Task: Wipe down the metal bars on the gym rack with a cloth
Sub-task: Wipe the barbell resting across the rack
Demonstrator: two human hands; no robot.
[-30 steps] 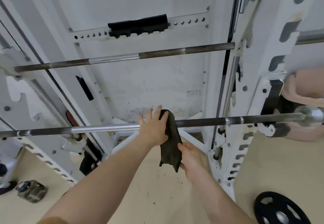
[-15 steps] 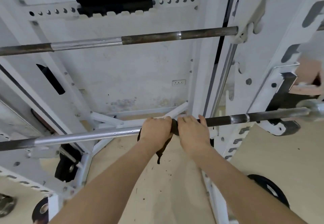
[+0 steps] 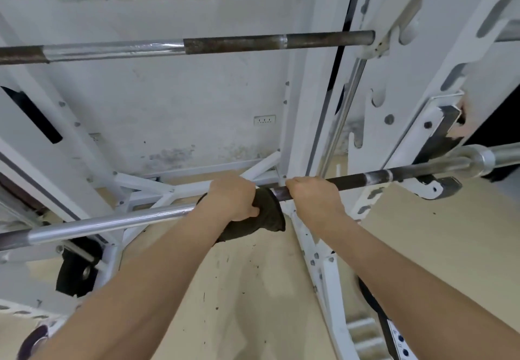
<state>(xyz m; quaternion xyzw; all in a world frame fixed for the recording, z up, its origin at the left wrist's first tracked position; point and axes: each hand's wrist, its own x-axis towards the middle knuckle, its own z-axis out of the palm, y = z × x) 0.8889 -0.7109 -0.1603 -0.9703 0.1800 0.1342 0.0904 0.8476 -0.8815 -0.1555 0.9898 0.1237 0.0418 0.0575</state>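
A long metal barbell (image 3: 112,220) runs across the white gym rack (image 3: 405,83) at chest height, shiny on the left and dark on the right. My left hand (image 3: 233,199) grips a dark green cloth (image 3: 267,213) wrapped around the bar near its middle; a flap of cloth hangs below. My right hand (image 3: 313,193) grips the bare dark part of the bar just right of the cloth. A second, rusty bar (image 3: 239,42) lies higher up on the rack, untouched.
White rack uprights and braces stand close on both sides. A black weight plate (image 3: 76,272) leans at lower left, another plate (image 3: 374,306) sits behind my right forearm. The beige floor below is speckled with dark flecks. A wall socket (image 3: 264,119) is behind.
The cloth went from draped over the bar to wrapped round it under my left hand. My right hand let go of the cloth and took the bare bar to its right.
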